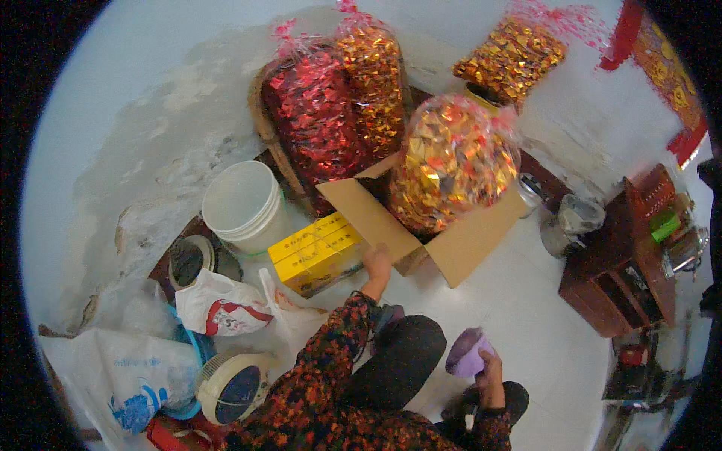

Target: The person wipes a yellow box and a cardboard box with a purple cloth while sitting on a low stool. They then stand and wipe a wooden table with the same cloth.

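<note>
My left hand (378, 269) is at the front left flap of an open cardboard box (377, 217); its fingertips are partly hidden, so its grip is unclear. In the box stands a clear bag of gold foil pieces (451, 163), bulging above the flaps. A yellow carton (316, 251) with writing lies just left of this hand. Lower right, my right hand (489, 372) holds a purple cup-like container (467, 352) by its side, tilted. My knees are between the two hands.
Bags of red foil (313, 107) and gold foil (372, 84) lean in a basket against the wall. White buckets (242, 206) stand left of the box, with plastic bags (225, 304) nearer me. A brown wooden cabinet (598, 287) is at the right.
</note>
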The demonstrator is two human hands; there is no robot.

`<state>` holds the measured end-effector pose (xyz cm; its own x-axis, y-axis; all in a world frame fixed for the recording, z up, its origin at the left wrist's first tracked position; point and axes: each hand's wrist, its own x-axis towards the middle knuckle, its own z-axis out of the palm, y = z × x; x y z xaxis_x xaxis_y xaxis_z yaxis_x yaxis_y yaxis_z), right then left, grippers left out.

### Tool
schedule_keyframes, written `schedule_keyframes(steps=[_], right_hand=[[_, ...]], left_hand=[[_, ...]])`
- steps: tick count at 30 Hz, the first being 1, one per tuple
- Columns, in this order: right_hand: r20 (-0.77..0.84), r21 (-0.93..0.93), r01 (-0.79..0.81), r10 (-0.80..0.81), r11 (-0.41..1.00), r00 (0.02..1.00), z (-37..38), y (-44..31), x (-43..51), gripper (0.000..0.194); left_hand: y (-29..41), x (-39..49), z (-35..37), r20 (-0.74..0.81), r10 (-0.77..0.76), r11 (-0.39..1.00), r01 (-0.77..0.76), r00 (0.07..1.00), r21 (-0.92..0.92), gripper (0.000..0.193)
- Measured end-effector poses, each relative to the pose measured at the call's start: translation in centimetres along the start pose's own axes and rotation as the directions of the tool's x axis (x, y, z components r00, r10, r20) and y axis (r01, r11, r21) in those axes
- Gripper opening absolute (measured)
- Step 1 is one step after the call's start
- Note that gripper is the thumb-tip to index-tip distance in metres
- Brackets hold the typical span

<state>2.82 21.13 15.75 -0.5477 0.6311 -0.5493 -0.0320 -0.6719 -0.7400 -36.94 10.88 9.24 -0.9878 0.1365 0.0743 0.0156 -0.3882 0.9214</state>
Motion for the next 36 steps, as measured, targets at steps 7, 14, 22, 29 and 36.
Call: schedule_keyframes(steps=[7,14,22,29,36], right_hand=[[-0.063,-0.031,0.04,-0.042,0.999,0.997,-2.0,1.6,-2.6,0.045],[-0.18,-0.4,-0.007,-0.072,0.916,0.981,-4.3,2.5,-1.0,0.041],[0.056,-0.005,-0.024,0.024,1.0,0.998,-1.3,0.9,-4.7,0.052],[-0.033,-0.114,-0.134,0.131,0.984,0.991,0.9,1.4,-5.8,0.055],[0.083,-0.143,-0.119,0.131,0.983,0.988,0.9,0.8,-6.2,0.051]], left_hand=[[-2.8,1.2,-2.6,-0.041,0.031,0.921,-0.013,0.999,0.388,0.026],[-0.7,-1.1,-6.1,0.223,-0.173,0.915,0.073,0.959,0.397,0.039],[8.2,-10.1,-15.6,0.265,-0.73,0.654,0.53,0.63,0.54,0.044],[11.3,-20.5,-27.9,0.197,-0.836,0.366,0.254,0.512,0.895,0.04],[10.6,-24.5,-34.8,0.332,-0.798,0.394,0.018,0.504,0.919,0.041]])
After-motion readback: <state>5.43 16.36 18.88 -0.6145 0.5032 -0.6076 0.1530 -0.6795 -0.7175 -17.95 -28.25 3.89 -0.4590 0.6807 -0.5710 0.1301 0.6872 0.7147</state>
